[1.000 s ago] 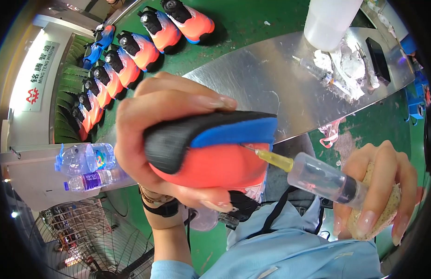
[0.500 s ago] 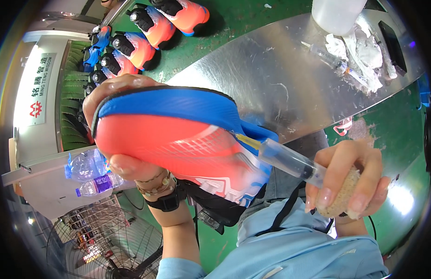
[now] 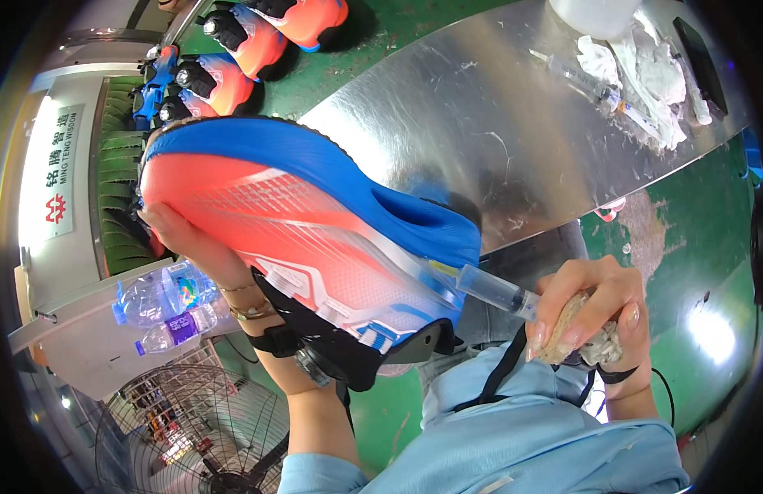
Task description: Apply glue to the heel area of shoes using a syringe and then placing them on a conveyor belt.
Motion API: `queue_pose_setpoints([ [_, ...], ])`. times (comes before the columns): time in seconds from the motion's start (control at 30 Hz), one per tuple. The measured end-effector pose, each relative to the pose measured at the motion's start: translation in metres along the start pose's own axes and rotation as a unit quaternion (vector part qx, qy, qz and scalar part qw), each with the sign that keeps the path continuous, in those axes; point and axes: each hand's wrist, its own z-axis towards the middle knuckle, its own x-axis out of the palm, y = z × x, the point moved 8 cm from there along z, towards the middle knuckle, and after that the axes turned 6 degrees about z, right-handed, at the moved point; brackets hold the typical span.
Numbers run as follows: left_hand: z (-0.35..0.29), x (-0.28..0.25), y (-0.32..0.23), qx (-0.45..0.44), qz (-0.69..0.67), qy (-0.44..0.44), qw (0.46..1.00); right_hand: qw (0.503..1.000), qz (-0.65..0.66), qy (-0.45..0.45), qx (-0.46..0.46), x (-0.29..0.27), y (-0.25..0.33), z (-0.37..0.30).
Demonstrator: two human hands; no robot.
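My left hand (image 3: pixel 180 235) grips the toe end of a shoe (image 3: pixel 258 214), thumb along its side; the other fingers are mostly hidden behind it. The shoe is tilted on its side in the air, with a coral-to-white upper, a blue sole turned upward and black parts below. In my right hand (image 3: pixel 600 300) is a clear syringe (image 3: pixel 493 294), along with a beige sponge-like pad (image 3: pixel 565 328) and a crumpled whitish scrap (image 3: pixel 604 344). Its yellow-based needle points at the seam between sole and upper near the heel, seemingly touching it.
A metal-topped table (image 3: pixel 447 107) carries another syringe (image 3: pixel 583 82), crumpled white tissue (image 3: pixel 657 78), a white container (image 3: pixel 595 15) and a dark flat object (image 3: pixel 699 66). Similar shoes (image 3: pixel 225 78) stand far left. Plastic bottles (image 3: pixel 155 296) and a fan (image 3: pixel 184 428) lie lower left.
The shoe has rolled in my left hand, showing more of the blue sole and the black parts. The syringe has shifted left, its needle now nearer the heel along the seam.
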Motion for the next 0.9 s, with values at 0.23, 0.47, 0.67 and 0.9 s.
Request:
queue_pose_setpoints([
  [0.23, 0.015, -0.012, 0.039, -0.070, 0.090, -0.003, 0.993, 0.998, -0.010, -0.064, 0.027, -0.018, -0.005, -0.015],
  [0.47, 0.018, -0.045, 0.107, -0.194, 0.107, 0.045, 0.974, 0.996, -0.026, -0.082, 0.029, -0.019, -0.009, -0.017],
  [0.67, -0.022, -0.060, 0.127, -0.347, 0.079, 0.033, 0.934, 0.993, 0.008, -0.121, 0.016, -0.016, -0.015, -0.004],
  [0.9, -0.079, -0.110, 0.087, -0.372, 0.128, 0.035, 0.919, 0.995, 0.004, -0.099, 0.012, -0.007, -0.028, 0.015],
])
